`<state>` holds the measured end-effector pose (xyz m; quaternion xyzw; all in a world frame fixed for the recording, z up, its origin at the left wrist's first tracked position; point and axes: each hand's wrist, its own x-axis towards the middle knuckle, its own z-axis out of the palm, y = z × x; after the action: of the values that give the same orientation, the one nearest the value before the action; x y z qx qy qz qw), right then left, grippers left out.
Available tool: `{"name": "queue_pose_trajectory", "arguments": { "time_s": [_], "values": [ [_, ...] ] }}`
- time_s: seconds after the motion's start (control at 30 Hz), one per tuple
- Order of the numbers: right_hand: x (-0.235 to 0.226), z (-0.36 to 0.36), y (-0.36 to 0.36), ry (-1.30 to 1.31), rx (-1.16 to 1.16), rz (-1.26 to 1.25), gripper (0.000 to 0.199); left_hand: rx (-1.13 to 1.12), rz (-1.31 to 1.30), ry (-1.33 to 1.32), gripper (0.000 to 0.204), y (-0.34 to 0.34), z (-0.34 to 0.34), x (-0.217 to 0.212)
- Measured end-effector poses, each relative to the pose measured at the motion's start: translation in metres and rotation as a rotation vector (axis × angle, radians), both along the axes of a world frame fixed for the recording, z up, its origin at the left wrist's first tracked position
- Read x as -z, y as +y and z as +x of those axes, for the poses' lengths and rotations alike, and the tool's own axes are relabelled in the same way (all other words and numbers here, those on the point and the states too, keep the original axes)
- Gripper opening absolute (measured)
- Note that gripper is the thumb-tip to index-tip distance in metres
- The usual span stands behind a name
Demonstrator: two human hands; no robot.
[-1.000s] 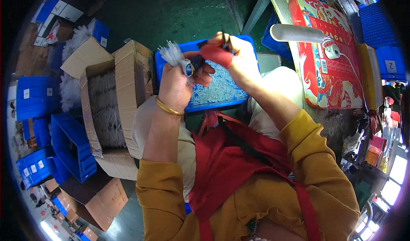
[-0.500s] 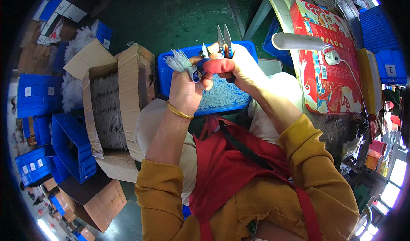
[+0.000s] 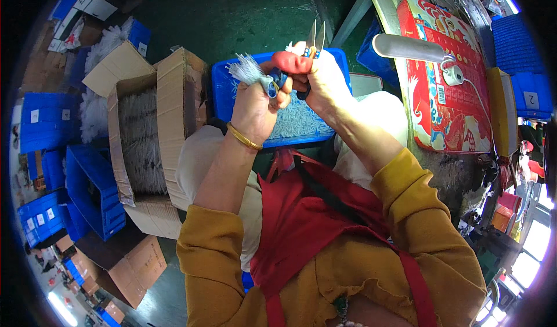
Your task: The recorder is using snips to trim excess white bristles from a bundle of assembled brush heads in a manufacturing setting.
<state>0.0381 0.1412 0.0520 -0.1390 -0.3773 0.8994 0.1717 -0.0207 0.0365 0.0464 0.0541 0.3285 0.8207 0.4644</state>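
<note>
Just above centre of the frame, our left hand [image 3: 255,104] pinches a small bristly brush piece [image 3: 250,72] by its blue base, and our right hand [image 3: 325,80] closes around red-handled snips [image 3: 313,43], blades slightly parted and pointing up. We judge the trimming to be midway: the blue tray [image 3: 229,104] on our lap holds many pale pieces, and the cardboard box [image 3: 148,135] at left is still packed. A green floor lies beyond, blue crates [image 3: 87,193] at lower left, and a workbench lamp [image 3: 409,48] at upper right.
</note>
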Motion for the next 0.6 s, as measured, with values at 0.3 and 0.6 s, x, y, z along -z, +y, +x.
{"name": "queue_pose_trajectory", "arguments": {
  "time_s": [0.3, 0.6],
  "values": [
    [-0.017, 0.007, 0.016, -0.15, 0.049, 0.913, 0.03, 0.253, -0.176, -0.027, 0.02, -0.015, -0.007, -0.011],
    [-0.026, 0.01, 0.016, -0.194, -0.096, 0.629, 0.021, 0.133, -0.108, 0.029, 0.019, -0.011, -0.002, -0.016]
  ]
}}
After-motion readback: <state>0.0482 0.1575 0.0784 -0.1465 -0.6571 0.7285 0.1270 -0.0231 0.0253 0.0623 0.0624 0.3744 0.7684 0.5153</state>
